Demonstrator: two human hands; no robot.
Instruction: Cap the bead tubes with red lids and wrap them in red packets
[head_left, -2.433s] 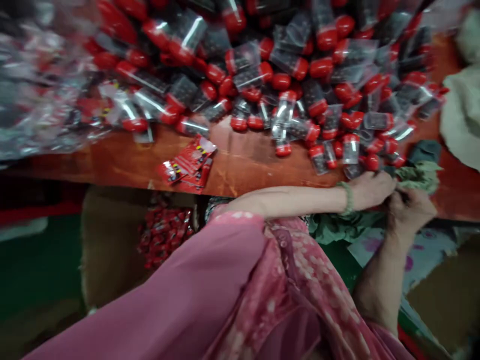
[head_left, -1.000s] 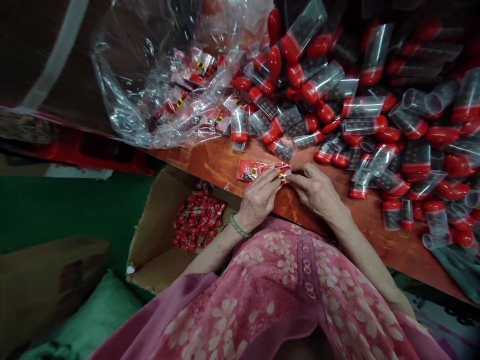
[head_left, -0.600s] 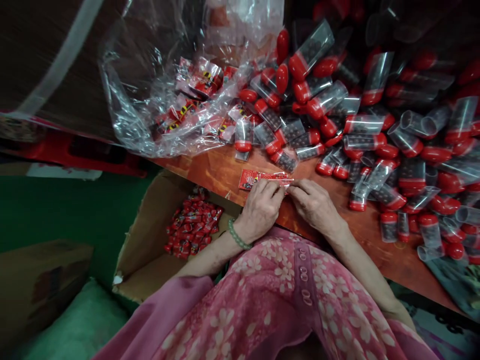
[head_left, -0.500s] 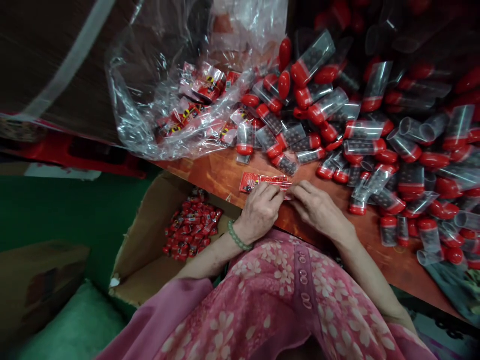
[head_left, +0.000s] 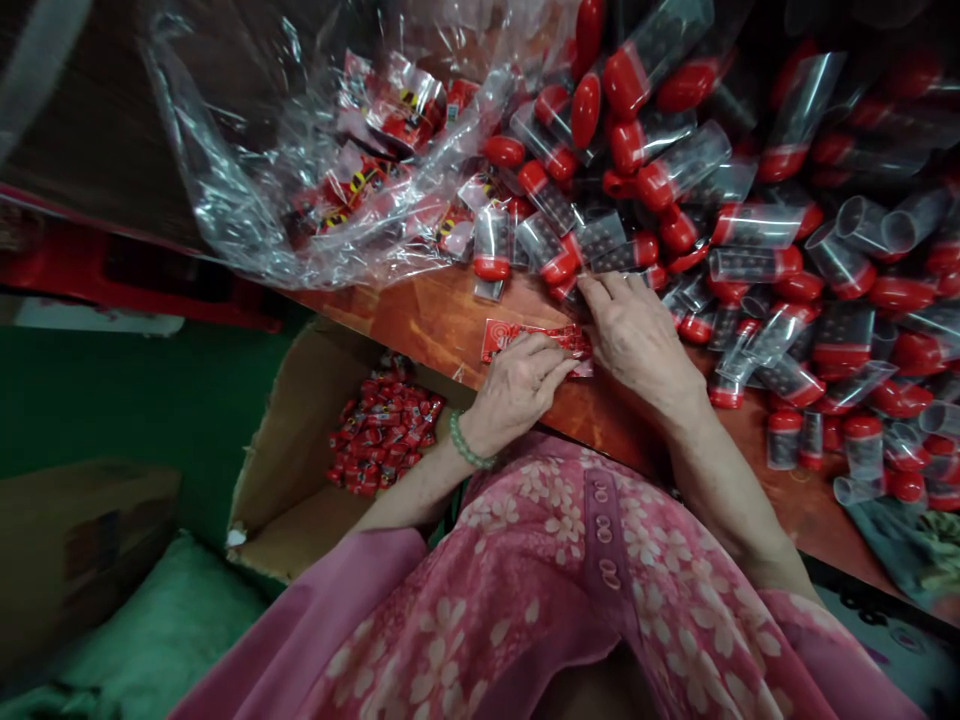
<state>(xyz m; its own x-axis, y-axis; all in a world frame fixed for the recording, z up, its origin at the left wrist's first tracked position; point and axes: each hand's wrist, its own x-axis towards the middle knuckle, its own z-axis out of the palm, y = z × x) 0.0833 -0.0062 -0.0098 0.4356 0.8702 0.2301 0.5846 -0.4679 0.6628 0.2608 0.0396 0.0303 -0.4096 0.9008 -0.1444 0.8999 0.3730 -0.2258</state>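
A flat red printed packet [head_left: 496,338] with a clear wrapper lies on the wooden table near its front edge. My left hand [head_left: 521,385], with a green bead bracelet at the wrist, is closed over the packet's middle, its fingertips pressing on it. Just beyond, my right hand [head_left: 637,335] reaches over a clear tube with a red cap [head_left: 562,290] at the pile's near edge. Its fingers are bent and slightly apart, fingertips at the tube; the thumb is hidden. Small dark balls fill many tubes of the pile [head_left: 757,265].
A clear plastic bag [head_left: 240,230] holding red printed packets lies at the back left. Below the table's left edge stands an open cardboard box [head_left: 277,450] with many small red packets [head_left: 386,430]. A pale green sack [head_left: 165,620] sits on the floor.
My right hand has left the packet and moved forward to the nearest tube. My left hand stays on the packet. The whole view has shifted a little.
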